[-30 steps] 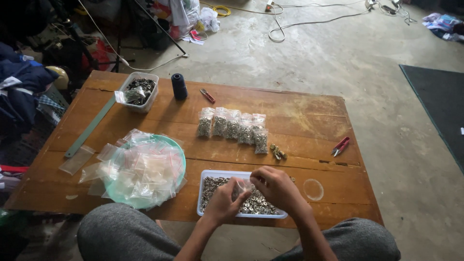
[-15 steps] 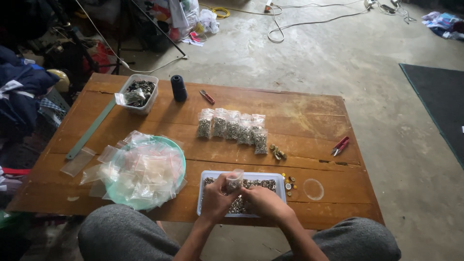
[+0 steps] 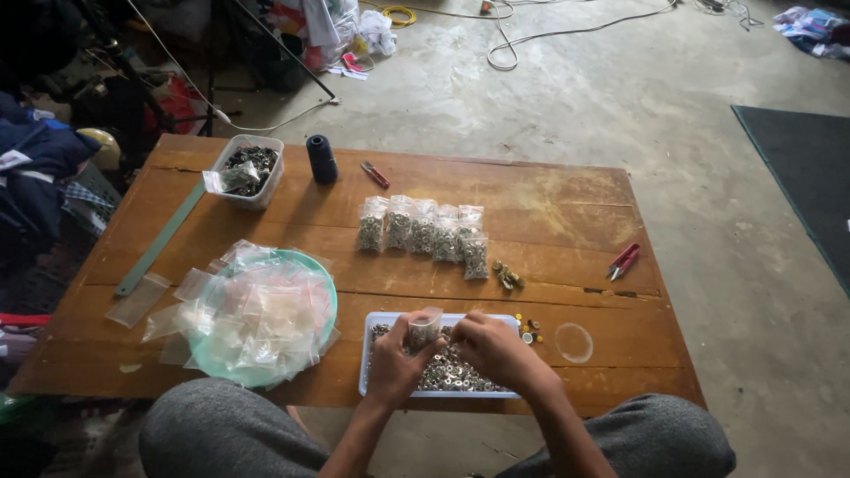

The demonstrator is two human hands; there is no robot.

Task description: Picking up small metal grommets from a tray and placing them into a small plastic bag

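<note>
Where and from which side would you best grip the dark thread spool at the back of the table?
Grip the dark thread spool around its round sides, coming from above. It stands upright with free space around it, between the clear tub and the red clippers.

A home workshop or garage corner used for small packing work: bare stained concrete floor (image 3: 575,115) with loose cables (image 3: 531,35), a dark mat (image 3: 801,168) and heaps of clothes (image 3: 35,168) around a low wooden counter (image 3: 531,199) carrying a tray of small metal washers (image 3: 443,372), filled little bags (image 3: 421,228), empty plastic bags (image 3: 257,310) and red snips (image 3: 623,261)
</note>
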